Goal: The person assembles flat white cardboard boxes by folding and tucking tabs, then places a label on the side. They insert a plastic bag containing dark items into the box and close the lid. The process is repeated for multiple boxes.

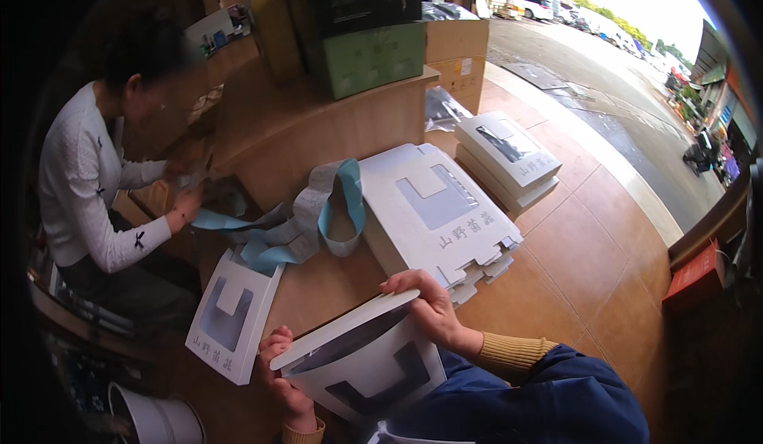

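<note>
In front of my body is a white carton box (380, 354) with a dark clear window, tilted, with a gap along its upper edge. My left hand (288, 384) grips its left end, fingers on the far side. Curled over the upper right corner of the same box is my right hand (433, 307). Just beyond that hand lies a stack of flat white box blanks (380, 175) with cut-out windows. A folded white windowed box (248, 329) lies left of my left hand, beside a long pale-blue and white strip (306, 215) that loops over the wooden table.
Across the table at left sits a person (87, 174) in a white knit top, hands near the strip's end. White boxes (518, 175) are stacked at right. A green box (373, 61) stands on the wooden counter (318, 134). A white bin (163, 418) is at lower left.
</note>
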A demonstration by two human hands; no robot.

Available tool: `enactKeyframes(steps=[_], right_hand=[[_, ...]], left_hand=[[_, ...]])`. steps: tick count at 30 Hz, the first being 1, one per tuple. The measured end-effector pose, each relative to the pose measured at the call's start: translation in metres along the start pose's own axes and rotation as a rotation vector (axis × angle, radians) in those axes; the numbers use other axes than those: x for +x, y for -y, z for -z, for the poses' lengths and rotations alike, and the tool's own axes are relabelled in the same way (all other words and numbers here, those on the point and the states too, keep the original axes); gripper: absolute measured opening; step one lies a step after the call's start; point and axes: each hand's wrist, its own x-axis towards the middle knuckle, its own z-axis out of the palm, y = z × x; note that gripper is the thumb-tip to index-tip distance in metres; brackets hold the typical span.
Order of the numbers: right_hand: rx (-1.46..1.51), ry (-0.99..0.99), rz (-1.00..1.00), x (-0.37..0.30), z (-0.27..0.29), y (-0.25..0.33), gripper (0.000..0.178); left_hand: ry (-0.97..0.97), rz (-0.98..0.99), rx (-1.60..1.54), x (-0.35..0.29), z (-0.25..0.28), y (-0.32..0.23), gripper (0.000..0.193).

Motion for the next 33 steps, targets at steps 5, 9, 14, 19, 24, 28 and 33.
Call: enactKeyframes(steps=[5,9,14,19,24,28,33], right_hand=[[-0.076,0.067,0.182,-0.009,0.005,0.002,0.015],[-0.107,0.209,0.210,-0.007,0.013,0.005,0.023],[-0.019,0.359,0.053,-0.001,0.028,0.015,0.025],[-0.007,0.401,-0.007,0.004,0.039,0.019,0.026],[-0.020,0.428,-0.019,0.005,0.045,0.019,0.023],[-0.044,0.508,-0.030,0.010,0.051,0.028,0.029],[-0.038,0.506,-0.148,0.017,0.045,0.046,0.047]], left_hand=[[0.257,-0.016,0.140,0.005,0.017,-0.025,0.029],[0.368,-0.122,0.185,0.013,0.027,-0.037,0.026],[0.404,-0.111,0.189,0.017,0.027,-0.043,0.025],[0.534,-0.171,0.337,0.028,0.033,-0.048,0.028],[0.641,-0.231,0.533,0.030,0.038,-0.055,0.030],[0.682,-0.288,0.642,0.027,0.042,-0.062,0.031],[0.629,-0.177,0.618,0.023,0.041,-0.066,0.029]])
